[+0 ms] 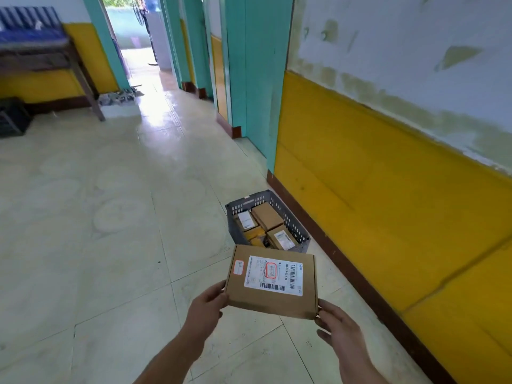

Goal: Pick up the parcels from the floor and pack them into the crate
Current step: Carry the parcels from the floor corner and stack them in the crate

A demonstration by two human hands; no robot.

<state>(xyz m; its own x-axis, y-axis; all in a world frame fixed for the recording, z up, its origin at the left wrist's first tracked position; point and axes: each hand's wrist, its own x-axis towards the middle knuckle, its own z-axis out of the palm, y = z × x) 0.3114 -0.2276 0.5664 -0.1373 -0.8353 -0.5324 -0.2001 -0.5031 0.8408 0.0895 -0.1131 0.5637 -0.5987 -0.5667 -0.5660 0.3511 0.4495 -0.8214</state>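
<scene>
Both hands (273, 314) hold a flat cardboard parcel (271, 281) above the slotted plastic crate (288, 214).

Left hand (206, 303), right hand (336, 325) bare; both forearms bare

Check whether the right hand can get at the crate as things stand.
Probably not yet. The right hand and left hand both grip the box, and the crate sits on the floor beyond it. Its open top is unblocked, so stepping closer should do.
</scene>
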